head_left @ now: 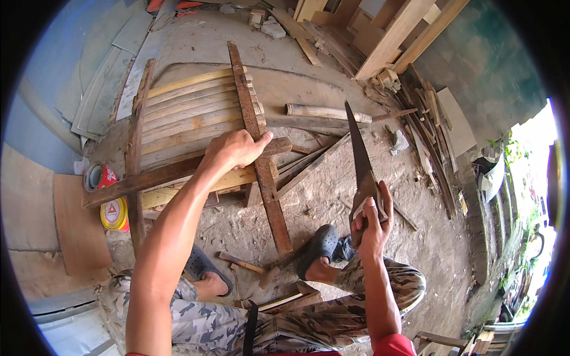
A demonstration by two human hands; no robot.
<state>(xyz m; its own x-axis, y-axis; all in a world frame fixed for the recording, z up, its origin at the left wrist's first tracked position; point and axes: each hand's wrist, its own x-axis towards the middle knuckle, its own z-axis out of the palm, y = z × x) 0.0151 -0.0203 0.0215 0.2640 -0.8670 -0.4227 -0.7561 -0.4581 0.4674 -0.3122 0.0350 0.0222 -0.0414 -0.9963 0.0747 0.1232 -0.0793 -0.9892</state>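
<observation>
As you look down in the head view, your two hands are well apart, each with its own job. Here's your left hand [234, 149], clamped over the dark beam [148, 176] right where it meets the brown rail [270, 196]; the thumb pokes out to the right, the fingertips are hidden. And over on the right, your right hand [373, 225] is wrapped around the handle of the saw [360, 148], its blade pointing up and away from you, clear of the wood! In front of you lies the row of pale slats [190, 113], spanning from that rail to the left rail [135, 136], with the beam slanting across. Beside the left rail sit a yellow can [113, 215] and a red can [108, 177]. Between your shoes [320, 244], a short stick [242, 262] lies on the dirt floor [332, 178].
</observation>
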